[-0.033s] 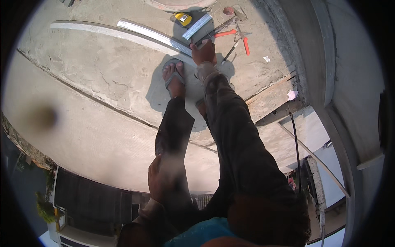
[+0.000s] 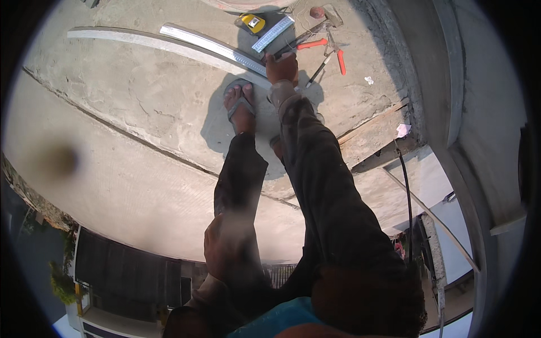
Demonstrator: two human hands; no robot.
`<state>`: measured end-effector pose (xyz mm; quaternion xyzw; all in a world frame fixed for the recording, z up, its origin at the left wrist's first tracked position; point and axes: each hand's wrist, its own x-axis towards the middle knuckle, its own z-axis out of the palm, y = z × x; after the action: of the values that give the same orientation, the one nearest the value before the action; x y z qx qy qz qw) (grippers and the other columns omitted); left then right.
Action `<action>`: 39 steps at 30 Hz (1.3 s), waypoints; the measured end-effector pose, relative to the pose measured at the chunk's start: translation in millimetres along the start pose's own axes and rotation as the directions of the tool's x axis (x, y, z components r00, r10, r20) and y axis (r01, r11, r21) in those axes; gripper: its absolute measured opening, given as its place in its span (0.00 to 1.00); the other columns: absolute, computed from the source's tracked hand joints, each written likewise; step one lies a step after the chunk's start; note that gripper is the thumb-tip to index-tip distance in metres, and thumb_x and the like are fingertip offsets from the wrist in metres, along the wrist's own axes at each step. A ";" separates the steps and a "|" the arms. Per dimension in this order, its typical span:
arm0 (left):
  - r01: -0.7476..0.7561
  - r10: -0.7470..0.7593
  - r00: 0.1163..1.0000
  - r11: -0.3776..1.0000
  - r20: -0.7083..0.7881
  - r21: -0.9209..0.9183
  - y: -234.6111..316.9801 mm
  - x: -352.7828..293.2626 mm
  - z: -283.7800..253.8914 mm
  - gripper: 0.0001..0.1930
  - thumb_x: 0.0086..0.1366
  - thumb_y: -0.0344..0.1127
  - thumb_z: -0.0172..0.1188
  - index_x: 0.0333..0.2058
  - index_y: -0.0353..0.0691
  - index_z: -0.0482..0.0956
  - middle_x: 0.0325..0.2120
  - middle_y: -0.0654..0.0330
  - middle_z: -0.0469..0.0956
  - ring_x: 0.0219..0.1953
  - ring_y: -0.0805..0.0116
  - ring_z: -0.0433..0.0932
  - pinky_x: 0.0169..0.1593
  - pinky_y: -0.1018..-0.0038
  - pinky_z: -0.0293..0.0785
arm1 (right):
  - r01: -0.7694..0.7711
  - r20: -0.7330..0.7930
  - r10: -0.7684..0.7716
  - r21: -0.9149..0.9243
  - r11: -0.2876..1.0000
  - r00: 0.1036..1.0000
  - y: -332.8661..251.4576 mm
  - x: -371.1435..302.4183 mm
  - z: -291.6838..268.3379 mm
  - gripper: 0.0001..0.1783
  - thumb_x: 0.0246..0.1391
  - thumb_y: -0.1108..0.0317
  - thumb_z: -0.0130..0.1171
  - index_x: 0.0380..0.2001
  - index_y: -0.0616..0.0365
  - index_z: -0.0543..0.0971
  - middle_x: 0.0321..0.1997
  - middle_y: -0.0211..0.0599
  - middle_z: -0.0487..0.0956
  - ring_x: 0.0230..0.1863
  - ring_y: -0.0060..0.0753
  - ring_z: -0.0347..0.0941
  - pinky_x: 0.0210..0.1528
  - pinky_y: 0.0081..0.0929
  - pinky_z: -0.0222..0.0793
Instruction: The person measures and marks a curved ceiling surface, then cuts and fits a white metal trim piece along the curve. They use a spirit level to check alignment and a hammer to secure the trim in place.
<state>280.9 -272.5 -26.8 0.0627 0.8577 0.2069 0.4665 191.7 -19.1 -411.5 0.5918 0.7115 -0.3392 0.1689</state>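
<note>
My right hand (image 2: 282, 69) reaches down to the ground, its fingers curled closed beside the near end of a long ribbed metal channel (image 2: 214, 48). What lies inside those fingers is hidden. A hammer (image 2: 335, 17) lies just beyond, its dark handle running toward that hand. Close by are a short metal channel piece (image 2: 273, 34), a yellow tape measure (image 2: 252, 23), red-handled pliers (image 2: 341, 62) and a dark pen-like marker (image 2: 319, 71). My left hand (image 2: 213, 248) rests along my left leg, fingers laid against the trouser, holding nothing that I can see.
A second long pale strip (image 2: 141, 42) lies alongside the channel. My sandalled left foot (image 2: 239, 101) stands close to both. A round reddish object (image 2: 317, 12) sits near the hammer head. To the right, a wooden board (image 2: 372, 121) borders a gap, with a raised concrete edge (image 2: 420, 73) beyond.
The view has shifted very slightly. My right hand's fingers look a little more curled; the tools and the left hand stay in place.
</note>
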 end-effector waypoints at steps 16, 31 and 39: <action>0.504 -0.814 0.573 0.443 -0.097 -0.741 -15.3 464.5 127.7 0.62 0.43 0.64 0.76 0.59 0.20 0.51 0.58 0.33 0.61 0.60 0.40 0.67 0.60 0.55 0.71 | -0.537 0.580 0.020 0.740 0.405 0.815 36.8 -4.6 -152.0 0.10 0.66 0.59 0.53 0.31 0.47 0.68 0.19 0.19 0.60 0.12 0.13 0.50 0.10 0.17 0.48; 0.101 -0.672 0.634 0.561 -0.382 -0.822 -131.0 522.0 -12.2 0.42 0.45 0.50 0.76 0.46 0.15 0.70 0.44 0.38 0.78 0.47 0.51 0.78 0.51 0.64 0.74 | -0.724 0.705 -0.289 0.688 0.053 0.648 77.2 -135.6 -243.0 0.18 0.67 0.46 0.51 0.32 0.47 0.69 0.13 0.19 0.57 0.07 0.14 0.46 0.09 0.16 0.43; 0.054 -0.656 0.586 0.617 -0.475 -0.785 -197.8 636.7 -179.4 0.64 0.47 0.53 0.76 0.62 0.11 0.41 0.57 0.34 0.69 0.56 0.48 0.75 0.56 0.64 0.74 | -0.492 0.283 0.406 0.588 0.642 0.869 107.3 -103.2 -268.0 0.18 0.64 0.47 0.57 0.27 0.43 0.69 0.15 0.14 0.53 0.10 0.10 0.43 0.11 0.17 0.36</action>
<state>-205.0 -313.6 -515.6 -0.3969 0.8129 0.4134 0.1040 362.5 96.2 -184.6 0.7482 0.3696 -0.5454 0.0789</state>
